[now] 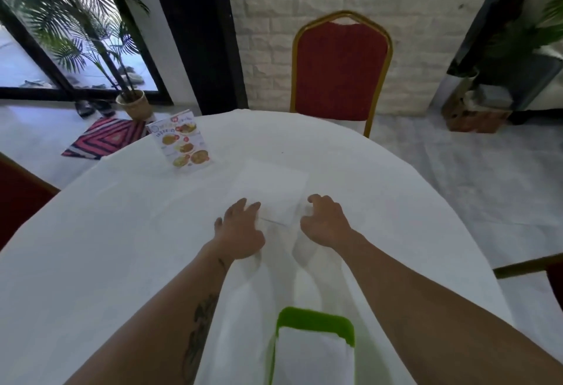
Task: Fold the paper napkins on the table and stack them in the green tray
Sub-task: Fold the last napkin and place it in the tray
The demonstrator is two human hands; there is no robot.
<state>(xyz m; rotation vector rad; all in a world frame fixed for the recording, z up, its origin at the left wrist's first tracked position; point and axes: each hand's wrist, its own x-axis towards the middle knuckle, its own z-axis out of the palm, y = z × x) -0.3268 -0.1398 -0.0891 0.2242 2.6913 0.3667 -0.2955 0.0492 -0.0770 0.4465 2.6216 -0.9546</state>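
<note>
A white paper napkin (274, 189) lies flat and unfolded on the white tablecloth, hard to tell from the cloth. My left hand (240, 229) rests at its near left corner, fingers spread and touching the edge. My right hand (326, 220) hovers at the near right corner with fingers curled, holding nothing. The green tray (313, 322) sits at the near edge between my forearms, with folded white napkins (313, 357) stacked in it.
A standing menu card (182, 144) is on the table at the far left. A red chair with a gold frame (339, 70) stands behind the round table (122, 247). Another chair's edge (530, 269) shows at the right.
</note>
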